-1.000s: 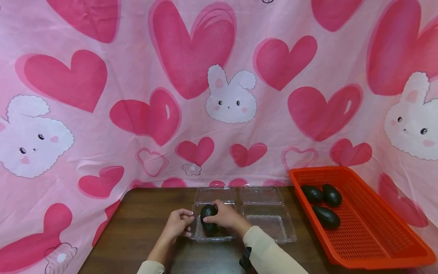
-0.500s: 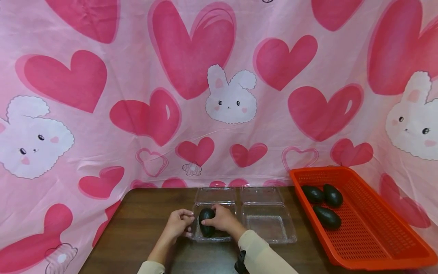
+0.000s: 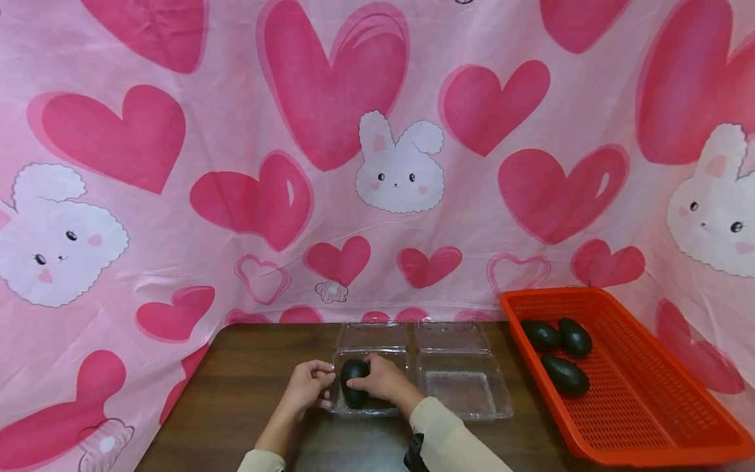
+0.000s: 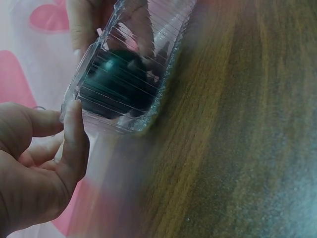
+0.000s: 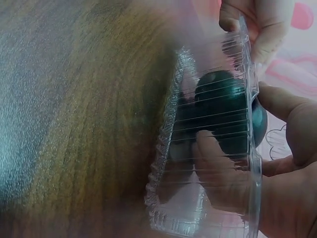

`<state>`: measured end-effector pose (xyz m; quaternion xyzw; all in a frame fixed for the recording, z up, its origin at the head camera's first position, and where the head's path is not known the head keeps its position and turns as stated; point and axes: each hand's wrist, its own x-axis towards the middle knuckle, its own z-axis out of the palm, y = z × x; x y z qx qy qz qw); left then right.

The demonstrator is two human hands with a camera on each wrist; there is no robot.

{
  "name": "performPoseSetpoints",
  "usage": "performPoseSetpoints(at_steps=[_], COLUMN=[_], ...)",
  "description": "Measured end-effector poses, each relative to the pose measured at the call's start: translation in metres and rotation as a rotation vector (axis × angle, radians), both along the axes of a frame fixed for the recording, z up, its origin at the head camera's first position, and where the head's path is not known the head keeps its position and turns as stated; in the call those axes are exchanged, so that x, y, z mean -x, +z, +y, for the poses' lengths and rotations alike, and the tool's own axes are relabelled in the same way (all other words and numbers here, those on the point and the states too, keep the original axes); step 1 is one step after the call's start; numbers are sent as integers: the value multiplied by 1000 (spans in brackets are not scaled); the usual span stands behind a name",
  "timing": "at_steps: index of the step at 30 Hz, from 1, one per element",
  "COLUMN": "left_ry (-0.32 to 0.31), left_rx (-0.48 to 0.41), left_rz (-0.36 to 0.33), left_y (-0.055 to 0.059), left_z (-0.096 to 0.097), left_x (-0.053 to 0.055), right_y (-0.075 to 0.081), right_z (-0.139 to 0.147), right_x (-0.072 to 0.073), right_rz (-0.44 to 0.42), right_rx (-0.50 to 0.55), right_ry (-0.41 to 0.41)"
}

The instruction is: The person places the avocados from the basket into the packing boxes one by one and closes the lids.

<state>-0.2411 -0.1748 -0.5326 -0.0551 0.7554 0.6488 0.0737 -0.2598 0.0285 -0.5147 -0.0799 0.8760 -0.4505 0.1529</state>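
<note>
A dark green avocado (image 3: 354,385) is inside the left clear plastic clamshell container (image 3: 381,412), towards its left side. My right hand (image 3: 385,379) grips it, reaching in over the container's wall. Through the ribbed clear side, the right wrist view shows the avocado (image 5: 220,111) with fingers around it. At the container's left edge, my left hand (image 3: 307,385) pinches the rim between thumb and finger, as the left wrist view shows. The container's lid (image 3: 373,335) stands open at the back. The right hand hides part of the container's inside.
A second open clear container (image 3: 498,410) stands just right of the first, holding nothing visible. Farther right is an orange perforated basket (image 3: 649,413) with three avocados (image 3: 565,375). A pink heart-patterned cloth (image 3: 472,223) hangs behind the brown wooden table (image 3: 236,373).
My right hand and the avocado have shifted slightly left and settled lower in the left container. The left hand has stayed at the rim.
</note>
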Motion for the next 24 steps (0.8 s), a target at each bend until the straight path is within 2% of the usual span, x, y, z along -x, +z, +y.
performPoseSetpoints(at_steps=[8,12,18,24], left_ry=[9,12,15,16], left_rx=[2,0,11,13], left_rz=[-5,-6,-6,-2], left_y=[-1,-2,-4,-5], left_z=[-1,-1,-1,-1], left_x=[0,1,2,2], right_y=[2,4,8,10], right_z=[1,2,5,10], right_x=[-2,-3,-4,-3], right_rz=[-18,-21,30,45], right_rx=[61,55,14,12], right_ry=[-2,1,9,11])
